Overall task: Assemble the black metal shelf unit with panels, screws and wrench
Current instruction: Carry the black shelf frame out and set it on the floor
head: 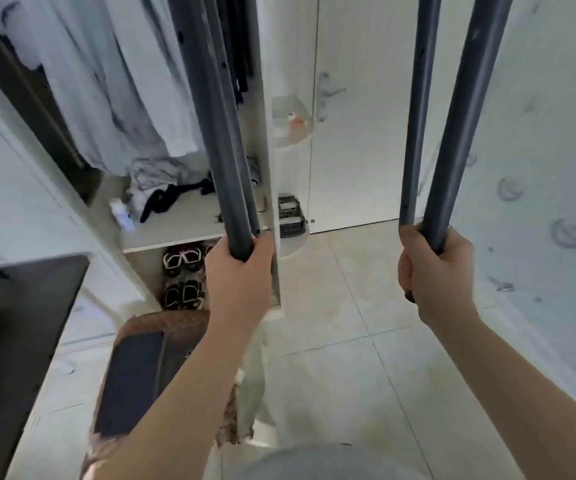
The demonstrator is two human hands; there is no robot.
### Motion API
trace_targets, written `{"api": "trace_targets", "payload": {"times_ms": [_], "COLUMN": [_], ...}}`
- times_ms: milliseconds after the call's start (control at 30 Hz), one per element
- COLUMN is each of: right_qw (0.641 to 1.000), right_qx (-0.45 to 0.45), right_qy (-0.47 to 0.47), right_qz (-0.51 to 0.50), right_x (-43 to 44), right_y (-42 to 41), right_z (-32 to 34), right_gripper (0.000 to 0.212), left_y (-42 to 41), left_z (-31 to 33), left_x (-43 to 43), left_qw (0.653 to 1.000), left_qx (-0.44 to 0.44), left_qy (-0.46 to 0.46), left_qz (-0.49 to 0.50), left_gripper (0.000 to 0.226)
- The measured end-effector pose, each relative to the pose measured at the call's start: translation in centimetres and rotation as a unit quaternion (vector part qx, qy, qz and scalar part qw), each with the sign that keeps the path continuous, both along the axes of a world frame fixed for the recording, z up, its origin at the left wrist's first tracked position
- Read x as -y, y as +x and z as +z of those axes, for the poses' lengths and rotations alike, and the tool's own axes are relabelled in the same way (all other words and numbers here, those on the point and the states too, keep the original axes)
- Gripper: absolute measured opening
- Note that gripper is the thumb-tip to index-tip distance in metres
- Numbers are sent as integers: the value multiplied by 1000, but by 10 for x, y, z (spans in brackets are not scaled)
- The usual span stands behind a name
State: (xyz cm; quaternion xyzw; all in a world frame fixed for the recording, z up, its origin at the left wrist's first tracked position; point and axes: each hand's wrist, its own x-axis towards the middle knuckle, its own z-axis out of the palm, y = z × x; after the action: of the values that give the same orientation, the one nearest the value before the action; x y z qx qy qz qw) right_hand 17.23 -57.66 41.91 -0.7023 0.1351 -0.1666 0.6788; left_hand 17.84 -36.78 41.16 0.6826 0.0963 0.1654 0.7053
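Two pairs of long black metal shelf posts stand upright before me, running out of the top of the view. My left hand point(238, 271) grips the bottom ends of the left pair of posts point(215, 126), which show small screw holes along their length. My right hand point(428, 271) grips the lower ends of the right pair of posts point(453, 126). Both pairs are held clear of the tiled floor. No panels, screws or wrench are visible.
An open wardrobe point(189, 216) with hanging clothes, a shelf of loose items and shoes point(182, 275) below stands ahead left. A white door point(356, 133) is ahead. A dark desk point(20, 323) is at left, a brown chair point(141, 368) below my left arm, a patterned wall at right.
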Motion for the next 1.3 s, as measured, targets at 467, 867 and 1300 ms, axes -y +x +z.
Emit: {"api": "trace_targets", "payload": {"times_ms": [467, 867, 1300], "right_qw": [954, 856, 685], "right_qx": [-149, -357, -552], "right_qy": [64, 111, 321], "right_qz": [-251, -358, -352], "right_x": [207, 299, 370], "right_y": [-81, -99, -38], "right_z": [-93, -184, -280], "right_gripper": [20, 10, 17], "left_y": [37, 110, 200], "left_z": [-65, -166, -295], "left_x": [240, 397, 508], "left_qw": [930, 745, 527], "left_qx": [-182, -349, -568], "left_qy": [143, 296, 375], "left_qz": [-287, -485, -508], "left_gripper": [24, 23, 25]}}
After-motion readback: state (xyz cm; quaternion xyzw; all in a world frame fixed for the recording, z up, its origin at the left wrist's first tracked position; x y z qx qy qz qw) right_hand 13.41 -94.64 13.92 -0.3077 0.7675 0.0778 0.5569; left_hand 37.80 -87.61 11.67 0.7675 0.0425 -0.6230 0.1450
